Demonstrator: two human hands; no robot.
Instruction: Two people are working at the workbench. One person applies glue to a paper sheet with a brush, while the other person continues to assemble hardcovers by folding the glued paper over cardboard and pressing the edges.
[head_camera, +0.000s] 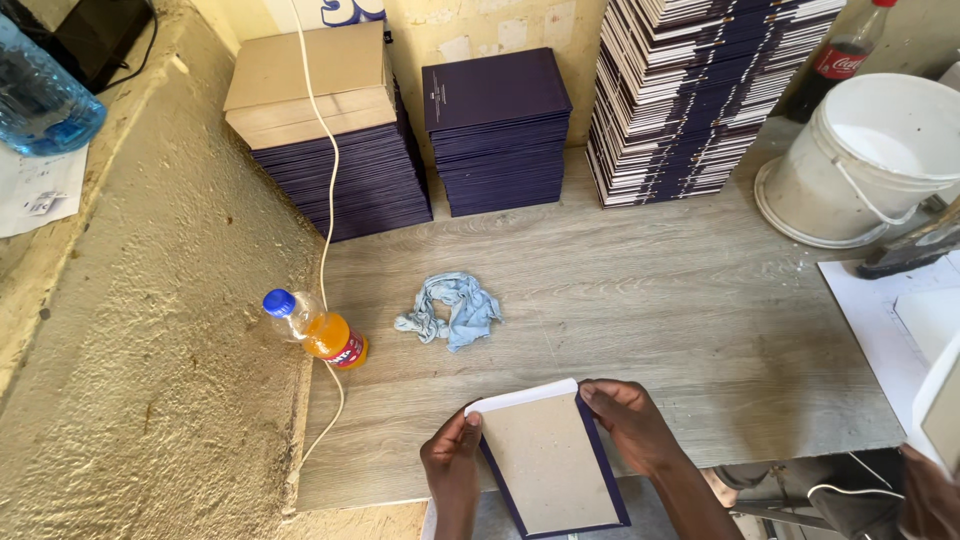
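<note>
Your left hand (452, 462) and right hand (632, 420) grip the half-bound notebook (548, 462) by its edges, squaring it; the rag (450, 310) lies beyond.

A crumpled blue rag (450, 309), an orange drink bottle (316, 329) and a white bucket (868, 160) on the table (680, 300).

We saw a book (548, 462) with a grey-brown board face, a dark purple border and a white top edge. The desk (650, 300) was pale grey wood grain. The rag (450, 310) was light blue. The bottle (315, 330) held orange drink under a blue cap. The stacks (497, 130) were dark purple, the bucket (870, 160) white.
</note>
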